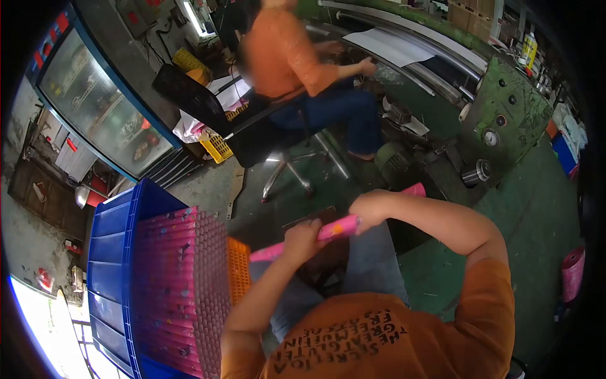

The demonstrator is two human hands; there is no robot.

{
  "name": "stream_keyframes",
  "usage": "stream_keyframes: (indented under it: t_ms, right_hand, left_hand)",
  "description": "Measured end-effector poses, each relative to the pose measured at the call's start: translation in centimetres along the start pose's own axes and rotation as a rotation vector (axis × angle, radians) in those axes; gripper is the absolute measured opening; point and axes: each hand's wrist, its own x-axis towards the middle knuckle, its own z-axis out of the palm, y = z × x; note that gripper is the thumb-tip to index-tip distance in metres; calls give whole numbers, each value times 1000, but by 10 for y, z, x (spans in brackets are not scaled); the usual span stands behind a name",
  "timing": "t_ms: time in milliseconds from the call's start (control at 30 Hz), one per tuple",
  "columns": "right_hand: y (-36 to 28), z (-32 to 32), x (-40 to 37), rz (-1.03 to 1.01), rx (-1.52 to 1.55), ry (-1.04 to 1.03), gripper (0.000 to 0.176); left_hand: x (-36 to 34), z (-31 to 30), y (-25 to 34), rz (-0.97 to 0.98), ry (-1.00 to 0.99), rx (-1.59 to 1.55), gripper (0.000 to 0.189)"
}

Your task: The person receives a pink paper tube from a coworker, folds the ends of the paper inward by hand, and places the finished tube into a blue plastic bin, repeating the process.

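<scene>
A long pink tube (336,228) with a printed pattern lies across my lap, tilted up toward the right. My left hand (303,241) is wrapped round it left of the middle. Farther along, my right hand (370,210) grips it near its right part, and the pink end sticks out beyond my forearm. Beside my left arm, many similar pink tubes (167,284) are stacked on their sides in a blue crate (110,278), their open ends facing me. An orange plastic basket (238,268) stands between that stack and my leg.
Ahead, a person in an orange top (278,57) sits on a black office chair (196,101) at a green roller machine (514,101) with a white sheet (391,47). A glass-door cabinet (104,101) stands left. A pink roll (573,273) stands on the floor at right.
</scene>
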Motion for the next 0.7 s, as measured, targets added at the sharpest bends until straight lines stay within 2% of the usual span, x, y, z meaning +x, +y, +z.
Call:
stream_keyframes:
  t_ms: [67, 100, 167, 200, 233, 267, 300, 333, 400, 467, 500, 533, 567, 600, 633, 667, 700]
  right_hand:
    - [13, 17, 25, -37, 190, -256, 23]
    - [9, 20, 24, -36, 191, -252, 23]
    - [1, 29, 21, 43, -217, 436, 17]
    - [-4, 23, 17, -24, -291, 546, 12]
    - [-3, 26, 16, -20, -293, 546, 12]
    - [-1, 28, 15, 39, -221, 449, 11]
    - [-2, 27, 13, 96, -145, 352, 9]
    - [-1, 26, 10, 101, -141, 349, 9]
    - [-1, 22, 5, 153, 94, 100, 8]
    - [-2, 30, 11, 70, -338, 496, 14]
    - [-3, 27, 11, 18, -371, 534, 15]
    - [-4, 25, 11, 17, -377, 535, 15]
    - [-6, 26, 10, 118, -218, 353, 14]
    - [-10, 27, 8, 218, -50, 169, 13]
    - [-10, 19, 5, 193, 93, 39, 11]
    - [-9, 22, 9, 199, 98, 45, 11]
    - [-6, 27, 16, 155, -193, 258, 12]
  left_hand:
    - [1, 7, 2, -14, 212, 348, 32]
    - [2, 6, 1, -12, 211, 351, 32]
    - [8, 4, 0, -226, 108, 160, 26]
    - [8, 8, -4, -223, 106, 159, 26]
    - [10, 14, -9, -179, 193, 119, 26]
    - [13, 17, -13, -133, 283, 79, 25]
    - [17, 19, -12, -130, 282, 77, 25]
    - [19, 21, -11, -54, 335, 184, 25]
    - [25, 27, -15, 31, 382, 294, 24]
    - [32, 35, -23, -105, 155, -8, 24]
    - [32, 38, -21, -105, 156, -11, 24]
    - [34, 40, -18, -30, 302, -4, 23]
    - [36, 42, -15, 46, 446, 4, 22]
    - [36, 46, -14, 47, 441, 3, 22]
    - [38, 50, -14, 31, 429, 54, 21]
    - [40, 52, -15, 18, 420, 105, 21]
    - [42, 56, -20, 22, 418, 106, 21]
